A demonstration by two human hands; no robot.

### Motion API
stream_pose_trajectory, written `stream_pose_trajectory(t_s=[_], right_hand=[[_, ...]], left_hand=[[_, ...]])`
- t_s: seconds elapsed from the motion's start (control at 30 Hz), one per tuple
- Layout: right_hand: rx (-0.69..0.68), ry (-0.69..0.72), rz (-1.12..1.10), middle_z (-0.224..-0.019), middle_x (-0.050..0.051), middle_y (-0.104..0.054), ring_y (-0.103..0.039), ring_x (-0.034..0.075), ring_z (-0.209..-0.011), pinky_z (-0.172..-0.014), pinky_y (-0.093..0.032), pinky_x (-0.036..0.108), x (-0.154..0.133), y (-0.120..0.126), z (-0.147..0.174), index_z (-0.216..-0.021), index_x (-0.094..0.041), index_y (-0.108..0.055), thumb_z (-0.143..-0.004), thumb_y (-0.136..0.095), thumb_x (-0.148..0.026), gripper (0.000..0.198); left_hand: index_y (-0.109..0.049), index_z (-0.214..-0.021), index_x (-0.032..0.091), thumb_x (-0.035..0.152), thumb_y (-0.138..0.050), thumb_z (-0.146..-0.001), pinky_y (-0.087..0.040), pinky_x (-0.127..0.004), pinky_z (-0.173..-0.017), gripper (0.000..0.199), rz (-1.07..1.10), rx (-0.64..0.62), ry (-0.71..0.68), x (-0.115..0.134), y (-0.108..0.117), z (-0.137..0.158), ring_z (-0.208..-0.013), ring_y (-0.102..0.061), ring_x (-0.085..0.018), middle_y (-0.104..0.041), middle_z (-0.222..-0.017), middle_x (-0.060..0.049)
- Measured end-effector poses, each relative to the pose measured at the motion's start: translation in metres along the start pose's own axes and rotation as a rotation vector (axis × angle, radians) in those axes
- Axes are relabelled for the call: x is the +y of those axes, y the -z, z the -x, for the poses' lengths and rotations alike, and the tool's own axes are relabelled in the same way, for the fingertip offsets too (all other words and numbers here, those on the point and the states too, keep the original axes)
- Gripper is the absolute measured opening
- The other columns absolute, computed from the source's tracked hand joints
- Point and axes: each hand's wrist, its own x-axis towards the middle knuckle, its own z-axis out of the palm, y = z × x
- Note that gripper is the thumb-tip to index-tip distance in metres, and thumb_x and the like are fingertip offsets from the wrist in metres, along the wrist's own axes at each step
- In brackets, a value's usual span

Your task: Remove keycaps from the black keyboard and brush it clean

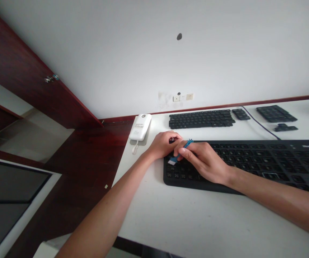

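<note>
A black keyboard base [213, 184] with its keycaps off lies on the white table, its bare key sockets showing. My right hand [206, 161] pinches a small blue brush [175, 159], whose white bristles touch the sockets near the left end. At the far left corner of the base, my left hand [165, 143] is closed with curled fingers against the edge; its fingertips are partly hidden behind my right hand.
Behind the base lie a main block of loose keycaps [201, 119] and smaller keycap groups [276, 113]. A black cable [262, 123] runs between them. A white power bank [140, 127] with a short cord lies at the table's left edge. Wall sockets [183, 97] sit above the table.
</note>
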Motion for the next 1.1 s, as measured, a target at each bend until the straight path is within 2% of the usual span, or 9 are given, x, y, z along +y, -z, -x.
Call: stream_pose_trajectory(t_s=[0.13, 0.3, 0.4, 0.5, 0.6, 0.7, 0.8, 0.97, 1.1], right_hand=[[-0.046, 0.015, 0.053, -0.073, 0.001, -0.069, -0.064, 0.013, -0.065, -0.068, -0.047, 0.024, 0.0008, 0.0005, 0.001, -0.085, -0.018, -0.067, -0.111, -0.042, -0.038, 0.041], [-0.034, 0.027, -0.001, -0.083, 0.003, -0.073, -0.068, 0.015, -0.076, -0.075, -0.05, 0.025, 0.0016, 0.0002, 0.001, -0.091, -0.018, -0.069, -0.111, -0.043, -0.041, 0.039], [-0.082, 0.032, 0.017, -0.077, 0.002, -0.07, -0.065, 0.014, -0.07, -0.07, -0.048, 0.025, 0.001, 0.0002, 0.0001, -0.087, -0.018, -0.067, -0.111, -0.042, -0.041, 0.042], [-0.026, 0.039, 0.06, -0.072, 0.001, -0.065, -0.061, 0.013, -0.064, -0.066, -0.045, 0.025, 0.0008, 0.0006, 0.0004, -0.084, -0.018, -0.065, -0.112, -0.04, -0.039, 0.043], [0.022, 0.032, 0.048, -0.075, 0.001, -0.067, -0.063, 0.014, -0.068, -0.068, -0.046, 0.025, 0.0015, 0.0005, 0.0007, -0.088, -0.018, -0.066, -0.112, -0.041, -0.04, 0.041], [-0.035, 0.032, 0.026, -0.078, 0.002, -0.069, -0.065, 0.014, -0.071, -0.07, -0.047, 0.026, 0.0017, -0.0001, 0.0004, -0.091, -0.018, -0.067, -0.111, -0.042, -0.041, 0.04], [-0.074, 0.036, 0.047, -0.073, 0.001, -0.066, -0.061, 0.013, -0.064, -0.066, -0.045, 0.026, 0.0011, 0.0, 0.0007, -0.086, -0.018, -0.066, -0.111, -0.041, -0.041, 0.043], [0.026, 0.022, 0.07, -0.072, 0.0, -0.063, -0.059, 0.013, -0.064, -0.065, -0.044, 0.025, 0.001, 0.0003, 0.0007, -0.087, -0.018, -0.065, -0.112, -0.041, -0.04, 0.041], [-0.067, 0.03, 0.059, -0.074, 0.001, -0.064, -0.059, 0.013, -0.065, -0.066, -0.044, 0.025, 0.0002, 0.0, -0.0006, -0.085, -0.018, -0.064, -0.112, -0.04, -0.042, 0.043]], left_hand=[[-0.078, -0.089, 0.02, 0.034, -0.06, -0.091, -0.051, -0.028, -0.08, 0.022, 0.012, 0.004, -0.019, -0.0025, -0.0015, -0.0007, -0.09, -0.068, -0.018, -0.077, -0.098, -0.003], [-0.078, -0.09, 0.021, 0.035, -0.061, -0.091, -0.052, -0.028, -0.081, 0.022, 0.015, 0.016, -0.01, -0.0031, -0.0023, -0.0007, -0.09, -0.069, -0.017, -0.078, -0.099, -0.003], [-0.078, -0.089, 0.02, 0.035, -0.06, -0.092, -0.052, -0.028, -0.081, 0.023, 0.015, 0.014, -0.024, -0.0032, -0.0025, -0.0009, -0.09, -0.069, -0.017, -0.078, -0.099, -0.003], [-0.078, -0.09, 0.02, 0.034, -0.061, -0.091, -0.052, -0.028, -0.081, 0.022, 0.02, 0.009, -0.018, -0.0025, -0.0018, -0.0006, -0.091, -0.069, -0.018, -0.078, -0.1, -0.003], [-0.078, -0.091, 0.021, 0.034, -0.061, -0.091, -0.052, -0.028, -0.082, 0.022, 0.012, 0.009, 0.003, -0.0023, -0.0015, -0.0002, -0.091, -0.07, -0.018, -0.078, -0.101, -0.003], [-0.078, -0.09, 0.02, 0.035, -0.061, -0.092, -0.052, -0.028, -0.082, 0.023, 0.011, 0.009, -0.011, -0.0032, -0.0022, -0.0007, -0.092, -0.07, -0.018, -0.078, -0.1, -0.003], [-0.078, -0.089, 0.02, 0.035, -0.061, -0.092, -0.052, -0.028, -0.081, 0.023, 0.015, 0.009, -0.016, -0.0033, -0.0027, -0.001, -0.091, -0.069, -0.018, -0.078, -0.099, -0.003], [-0.078, -0.09, 0.021, 0.034, -0.061, -0.091, -0.052, -0.028, -0.082, 0.022, 0.01, 0.011, 0.003, -0.0016, -0.0016, -0.0004, -0.091, -0.07, -0.018, -0.078, -0.101, -0.003], [-0.078, -0.089, 0.02, 0.034, -0.061, -0.092, -0.052, -0.028, -0.081, 0.022, 0.008, 0.01, -0.017, -0.0037, -0.0024, -0.0009, -0.091, -0.069, -0.017, -0.078, -0.1, -0.003]])
